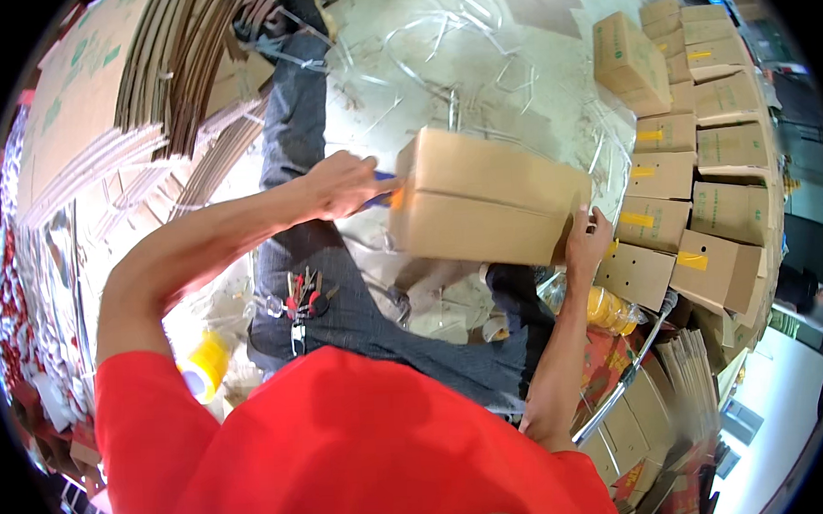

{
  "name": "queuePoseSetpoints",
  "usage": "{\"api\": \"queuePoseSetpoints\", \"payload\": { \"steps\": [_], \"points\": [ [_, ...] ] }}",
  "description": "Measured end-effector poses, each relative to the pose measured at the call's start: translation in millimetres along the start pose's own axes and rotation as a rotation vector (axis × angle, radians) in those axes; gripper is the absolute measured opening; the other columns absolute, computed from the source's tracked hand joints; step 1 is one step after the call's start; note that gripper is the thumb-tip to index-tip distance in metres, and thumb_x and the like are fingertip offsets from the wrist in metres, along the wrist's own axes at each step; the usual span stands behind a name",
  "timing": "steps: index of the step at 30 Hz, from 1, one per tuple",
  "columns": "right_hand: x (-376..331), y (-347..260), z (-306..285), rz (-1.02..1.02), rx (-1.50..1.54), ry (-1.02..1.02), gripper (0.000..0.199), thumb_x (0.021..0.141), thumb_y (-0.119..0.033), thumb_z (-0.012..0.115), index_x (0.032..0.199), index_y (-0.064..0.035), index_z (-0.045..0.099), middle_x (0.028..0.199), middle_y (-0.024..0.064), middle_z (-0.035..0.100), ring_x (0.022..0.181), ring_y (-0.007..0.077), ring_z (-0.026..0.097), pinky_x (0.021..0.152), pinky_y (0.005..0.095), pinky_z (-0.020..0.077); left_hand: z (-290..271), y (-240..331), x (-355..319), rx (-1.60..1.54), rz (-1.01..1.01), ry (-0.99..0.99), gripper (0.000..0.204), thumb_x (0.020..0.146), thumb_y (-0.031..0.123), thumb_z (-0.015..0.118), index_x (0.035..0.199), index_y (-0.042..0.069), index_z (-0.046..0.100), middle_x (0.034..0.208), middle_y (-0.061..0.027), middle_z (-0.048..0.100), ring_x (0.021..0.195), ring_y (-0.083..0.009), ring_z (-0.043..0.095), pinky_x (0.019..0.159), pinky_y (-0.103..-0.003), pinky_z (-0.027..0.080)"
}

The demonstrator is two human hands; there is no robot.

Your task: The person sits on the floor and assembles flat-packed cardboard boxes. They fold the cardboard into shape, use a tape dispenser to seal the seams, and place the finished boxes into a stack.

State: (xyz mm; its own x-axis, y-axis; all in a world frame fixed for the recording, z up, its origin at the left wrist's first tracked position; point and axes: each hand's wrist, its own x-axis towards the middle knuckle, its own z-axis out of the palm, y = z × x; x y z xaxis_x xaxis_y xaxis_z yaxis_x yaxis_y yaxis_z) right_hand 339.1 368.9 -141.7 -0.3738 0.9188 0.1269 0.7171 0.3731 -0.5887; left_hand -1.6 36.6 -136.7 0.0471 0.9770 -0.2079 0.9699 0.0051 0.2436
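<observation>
A brown cardboard box (492, 198) is in front of me, its long seam running left to right across the face towards me. My left hand (346, 184) is closed round a blue tool (378, 192), which looks like a tape dispenser and is mostly hidden by the fingers. The tool meets the box's left end, where a strip of orange-yellow tape (397, 199) shows. At the opposite end, my right hand (588, 235) grips the box's lower right corner, thumb and fingers against the cardboard.
Flattened cartons (83, 97) are stacked at the left. Closed boxes (651, 175), several with yellow tape, stand in rows at the right. Yellow tape rolls lie by my right forearm (613, 311) and left side (205, 365). Clear strapping (452, 35) litters the floor; a metal pole (623, 376) slants lower right.
</observation>
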Motion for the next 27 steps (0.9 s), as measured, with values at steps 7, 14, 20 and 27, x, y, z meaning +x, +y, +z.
{"api": "queuePoseSetpoints", "payload": {
  "steps": [7, 14, 20, 27],
  "points": [
    [1, -13, 16, 0.106, -0.38, 0.025, 0.084, 0.102, -0.064, 0.046, 0.148, 0.0056, 0.049, 0.142, 0.0288, 0.058, 0.129, 0.0478, 0.057, 0.11, 0.0513, 0.0427, 16, 14, 62, -0.002, 0.06, -0.011, 0.039, 0.088, 0.021, 0.067, 0.127, 0.016, 0.069, 0.093, -0.0133, 0.07, 0.08, -0.029, 0.071, 0.063, -0.042, 0.053],
    [3, -6, 15, 0.085, -0.348, 0.035, 0.079, 0.101, -0.06, 0.051, 0.148, 0.0036, 0.05, 0.14, 0.0278, 0.061, 0.127, 0.0465, 0.059, 0.109, 0.0498, 0.0437, 63, 30, 108, 0.396, 0.085, -0.46, 0.026, 0.089, 0.023, 0.068, 0.111, 0.013, 0.08, 0.116, -0.0114, 0.077, 0.098, -0.0277, 0.075, 0.073, -0.049, 0.061],
    [12, 4, 6, 0.125, -0.215, -0.029, 0.086, 0.102, -0.063, 0.047, 0.152, 0.0067, 0.045, 0.149, 0.0294, 0.054, 0.136, 0.0451, 0.052, 0.114, 0.0476, 0.039, 93, 20, 61, -0.313, -0.555, -0.121, 0.043, 0.093, 0.029, 0.07, 0.135, 0.018, 0.067, 0.111, -0.0161, 0.07, 0.098, -0.034, 0.072, 0.078, -0.047, 0.059],
    [11, 8, 7, 0.14, -0.275, 0.042, 0.084, 0.103, -0.06, 0.046, 0.149, 0.0095, 0.046, 0.146, 0.0329, 0.054, 0.133, 0.0466, 0.053, 0.112, 0.0479, 0.0402, -10, 39, -82, -0.631, -0.791, 0.724, 0.069, 0.097, 0.022, 0.065, 0.161, 0.02, 0.038, 0.12, -0.0288, 0.062, 0.104, -0.0476, 0.067, 0.091, -0.053, 0.054]
  ]
}}
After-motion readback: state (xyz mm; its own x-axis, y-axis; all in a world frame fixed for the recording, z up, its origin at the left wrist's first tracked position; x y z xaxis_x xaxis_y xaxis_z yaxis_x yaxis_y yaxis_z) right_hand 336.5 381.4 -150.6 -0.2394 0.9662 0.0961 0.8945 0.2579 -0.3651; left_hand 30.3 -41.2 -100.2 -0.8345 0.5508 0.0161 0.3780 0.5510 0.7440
